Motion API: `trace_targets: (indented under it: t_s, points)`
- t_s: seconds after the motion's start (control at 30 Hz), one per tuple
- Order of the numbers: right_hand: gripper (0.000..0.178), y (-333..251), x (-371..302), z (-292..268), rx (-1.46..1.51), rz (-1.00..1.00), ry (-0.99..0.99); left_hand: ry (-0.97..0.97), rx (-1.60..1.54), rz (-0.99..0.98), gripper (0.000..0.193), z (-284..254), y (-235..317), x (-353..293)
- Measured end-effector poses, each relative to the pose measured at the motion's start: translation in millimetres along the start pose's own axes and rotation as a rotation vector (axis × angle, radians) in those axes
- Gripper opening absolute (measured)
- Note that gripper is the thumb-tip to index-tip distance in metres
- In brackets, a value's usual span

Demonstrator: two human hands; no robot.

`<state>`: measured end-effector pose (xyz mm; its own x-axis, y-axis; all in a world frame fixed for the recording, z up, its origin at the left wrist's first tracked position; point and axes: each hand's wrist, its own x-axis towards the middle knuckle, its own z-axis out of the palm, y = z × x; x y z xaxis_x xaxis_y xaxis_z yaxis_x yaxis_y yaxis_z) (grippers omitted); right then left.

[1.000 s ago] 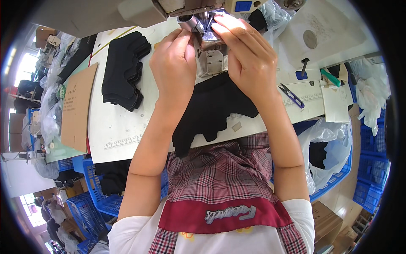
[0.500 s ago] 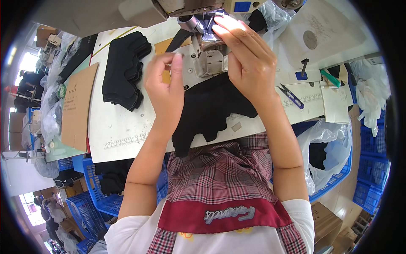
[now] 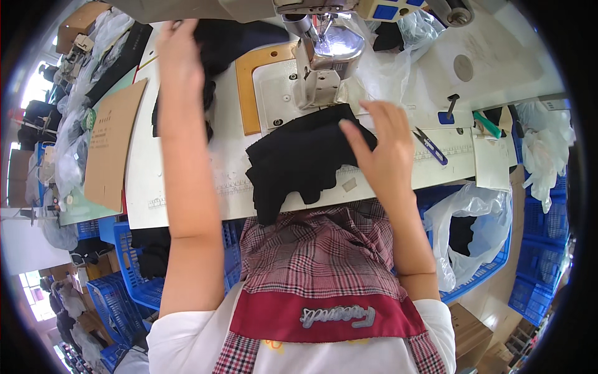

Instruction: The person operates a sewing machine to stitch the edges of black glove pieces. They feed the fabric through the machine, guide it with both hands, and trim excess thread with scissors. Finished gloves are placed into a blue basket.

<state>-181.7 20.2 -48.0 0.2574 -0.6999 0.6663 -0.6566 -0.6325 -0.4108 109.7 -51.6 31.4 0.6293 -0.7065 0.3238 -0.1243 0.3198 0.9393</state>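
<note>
Change since half a second ago: left hand [image 3: 180,53] has left the sewing machine [image 3: 324,43], now far left, fingers closed on black fabric [image 3: 240,40]. Right hand [image 3: 383,153] has dropped, fingers spread loose over the near black pile [image 3: 299,159].

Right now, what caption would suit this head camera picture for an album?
At a sewing machine, left hand on the far black fabric pile, right hand at the near black pieces.

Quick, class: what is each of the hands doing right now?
Left hand: on the far black fabric pile; grip cannot be told.
Right hand: open, on the near black fabric.
</note>
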Motion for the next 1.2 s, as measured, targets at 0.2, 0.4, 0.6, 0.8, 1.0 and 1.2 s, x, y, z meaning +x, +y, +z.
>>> trace_targets:
  t_s: [0.2,0.4,0.6,0.8,1.0,1.2]
  points:
    - [0.055,4.4,-31.6,22.8,-0.179,0.101,-0.183,-0.196,0.771,0.005,0.048,-121.4,-20.8,42.5]
    - [0.045,0.8,-23.3,22.7,-0.038,0.210,-0.188,0.064,1.202,0.504,0.038,-141.0,-48.2,31.8]
    - [0.033,-16.8,16.6,-15.0,0.630,0.303,-0.093,-0.508,0.651,0.494,0.019,-30.6,8.1,-100.4]
    - [0.030,-19.9,57.7,-33.9,0.643,0.247,-0.099,-0.778,0.150,-0.146,0.022,14.7,26.4,-126.5]
    - [0.063,-13.3,57.2,-46.3,0.196,-0.296,-0.168,-0.648,0.097,-0.169,0.024,23.2,18.8,-109.3]
    - [0.054,-13.2,60.8,-20.0,0.013,-0.377,0.005,-0.612,0.022,-0.161,0.021,31.2,21.3,-107.8]
